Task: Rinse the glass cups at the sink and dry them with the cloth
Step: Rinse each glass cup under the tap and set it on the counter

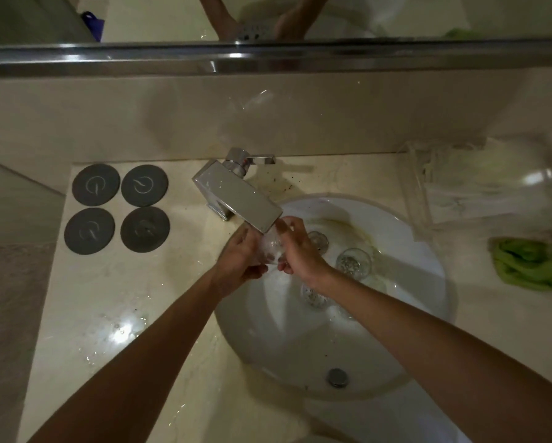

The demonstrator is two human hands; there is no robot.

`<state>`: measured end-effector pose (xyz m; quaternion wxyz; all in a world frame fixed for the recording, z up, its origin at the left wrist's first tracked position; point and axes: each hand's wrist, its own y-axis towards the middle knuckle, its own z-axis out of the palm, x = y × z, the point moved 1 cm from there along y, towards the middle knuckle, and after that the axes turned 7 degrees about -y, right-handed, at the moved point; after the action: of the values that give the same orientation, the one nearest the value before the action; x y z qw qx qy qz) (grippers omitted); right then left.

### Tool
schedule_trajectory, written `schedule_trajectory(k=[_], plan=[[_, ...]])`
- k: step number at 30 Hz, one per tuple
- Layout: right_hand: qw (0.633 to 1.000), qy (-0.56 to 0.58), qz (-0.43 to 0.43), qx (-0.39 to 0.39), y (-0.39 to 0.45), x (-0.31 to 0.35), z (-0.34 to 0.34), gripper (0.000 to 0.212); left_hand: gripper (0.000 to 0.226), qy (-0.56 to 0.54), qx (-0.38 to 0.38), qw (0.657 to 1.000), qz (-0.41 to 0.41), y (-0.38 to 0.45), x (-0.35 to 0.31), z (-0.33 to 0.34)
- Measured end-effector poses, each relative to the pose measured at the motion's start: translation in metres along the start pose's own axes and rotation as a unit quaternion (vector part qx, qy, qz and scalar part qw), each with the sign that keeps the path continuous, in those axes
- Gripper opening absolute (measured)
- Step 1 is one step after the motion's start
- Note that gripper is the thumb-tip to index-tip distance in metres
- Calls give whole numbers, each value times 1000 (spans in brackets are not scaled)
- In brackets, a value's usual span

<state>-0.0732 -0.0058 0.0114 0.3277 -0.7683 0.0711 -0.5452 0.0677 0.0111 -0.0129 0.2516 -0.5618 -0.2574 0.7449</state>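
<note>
Both hands, left hand [240, 262] and right hand [295, 251], grip one glass cup [270, 247] under the tap [236, 195]. Speckled cups [353, 262] wait in the sink [421, 282]; green cloth [530, 263] untouched. Early stage.

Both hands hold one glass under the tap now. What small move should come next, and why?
Probably turn the glass under the faucet to finish rinsing. Both the left hand and the right hand grip it there, and the cloth lies apart on the counter.

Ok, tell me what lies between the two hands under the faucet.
In the head view, a clear glass cup sits between the left hand and right hand, both gripping it.
</note>
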Motion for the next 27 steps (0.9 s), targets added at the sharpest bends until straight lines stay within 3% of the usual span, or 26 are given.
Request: schedule_trajectory(k=[2,7,9,11,13,15,18,21,24,27], plan=[[1000,5,2,5,-2,4,-2,38,22,-35,21,999,-10,1,-1,3],[998,24,11,53,-4,12,-10,25,50,-160,21,982,-102,0,2,1],[993,-95,16,70,1,11,-18,37,42,-150,31,980,-126,-2,3,-1],[966,-253,10,58,12,11,-23,30,35,-111,48,979,-162,-4,5,3],[942,-335,16,5,23,14,-23,26,35,-98,41,977,-186,-4,8,6],[930,-364,11,-50,28,18,-19,22,39,-121,31,975,-186,-5,7,7],[930,-365,9,-32,27,24,-14,9,37,-135,29,979,-147,-7,1,10],[931,-362,50,10,27,30,-11,22,37,-171,34,977,-123,-5,-1,10],[927,-370,57,-12,27,39,-9,39,50,-184,68,972,-127,-2,-1,10],[927,-369,46,-45,28,44,-13,32,55,-193,113,965,-139,1,-2,9]])
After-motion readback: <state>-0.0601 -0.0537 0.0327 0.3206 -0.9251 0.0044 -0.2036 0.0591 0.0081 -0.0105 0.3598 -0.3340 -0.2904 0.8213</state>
